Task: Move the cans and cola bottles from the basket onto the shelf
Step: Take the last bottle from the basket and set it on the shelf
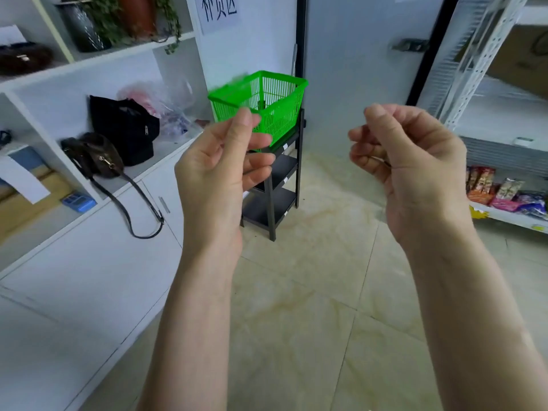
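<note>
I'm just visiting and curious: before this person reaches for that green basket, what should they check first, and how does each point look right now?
1. Left hand free: ok, fingers loosely curled, holding nothing.
2. Right hand free: cannot tell, a thin dark thing shows by its fingers.
3. Green basket steady on the black rack: ok.
4. Cans or bottles inside the basket: cannot tell.
5. White shelf has bare space: ok.

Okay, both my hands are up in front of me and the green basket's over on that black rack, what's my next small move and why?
Probably step closer and reach the left hand toward the green basket. Both it and the right hand hold nothing, fingers loosely curled, and the basket sits ahead on the black rack, apart from both hands. Its contents cannot be seen from here.
</note>
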